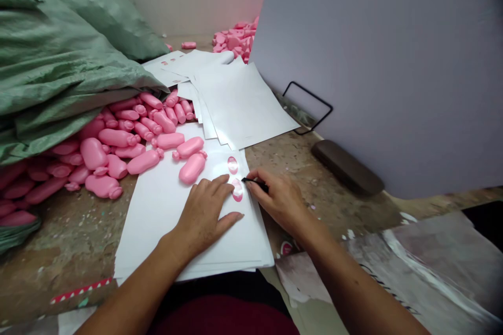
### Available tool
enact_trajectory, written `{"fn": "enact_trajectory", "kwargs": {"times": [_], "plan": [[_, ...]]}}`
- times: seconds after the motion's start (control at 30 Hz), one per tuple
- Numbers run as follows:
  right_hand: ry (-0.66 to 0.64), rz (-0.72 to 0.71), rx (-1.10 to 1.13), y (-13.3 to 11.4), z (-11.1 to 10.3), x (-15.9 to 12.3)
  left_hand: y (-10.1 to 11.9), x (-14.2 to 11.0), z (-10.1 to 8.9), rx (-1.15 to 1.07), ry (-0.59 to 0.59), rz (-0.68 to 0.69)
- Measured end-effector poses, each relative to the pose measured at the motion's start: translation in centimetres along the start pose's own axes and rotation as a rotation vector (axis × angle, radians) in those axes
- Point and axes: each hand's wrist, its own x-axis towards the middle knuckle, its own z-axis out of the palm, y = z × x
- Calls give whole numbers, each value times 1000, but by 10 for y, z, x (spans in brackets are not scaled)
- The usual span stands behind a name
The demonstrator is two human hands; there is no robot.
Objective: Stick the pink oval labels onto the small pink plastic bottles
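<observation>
My left hand (206,212) lies flat, fingers spread, on a stack of white backing sheets (165,220) at the table's front. My right hand (277,196) pinches a thin black tool (255,183), whose tip meets a pink oval sticker (237,190) on the top sheet. A second pink oval sticker (232,164) sits just above it. One pink plastic bottle (192,168) lies on the sheet near my left fingers.
Several pink bottles (118,146) spill from a green woven sack (58,63) at left. Loose white sheets (236,99) fan out behind. A grey board (393,63) leans at right by a dark case (348,167). More pink parts (234,39) lie far back.
</observation>
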Motion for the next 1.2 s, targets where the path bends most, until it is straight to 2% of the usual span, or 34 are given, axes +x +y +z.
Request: {"fn": "enact_trajectory", "kwargs": {"times": [0.1, 0.2, 0.37, 0.53, 0.67, 0.73, 0.83, 0.9, 0.97, 1.07, 1.13, 1.2], "plan": [[-1, -53, -89, -2, 2, 1, -2, -2, 3, -3, 43, 10], [-12, -62, -83, -3, 1, 5, -3, -2, 5, -7, 47, 6], [-114, -30, 137, 0, -4, 5, -2, -1, 4, -19, 33, -8], [-28, 36, 168, 1, -2, -5, -3, -2, 3, -50, 47, -28], [-153, 32, 180, -6, -4, -13, -5, -1, 3, -144, 52, -91], [-215, 43, 339, -10, -8, -17, -4, 0, 3, -192, 57, -138], [-248, 125, 767, -12, -16, -22, -1, 2, 1, -194, 26, -207], [-195, 219, 1024, -13, -19, -25, 2, 2, -4, -190, -3, -234], [-81, 278, 1148, -13, -19, -26, 2, 3, -12, -221, -26, -220], [66, 280, 1125, -14, -13, -27, -3, 7, -30, -174, 47, -246], [105, 255, 1068, -16, -10, -29, -10, 13, -42, -69, 146, -338], [116, 217, 1009, -20, -8, -32, -18, 21, -51, 9, 196, -444]]}}
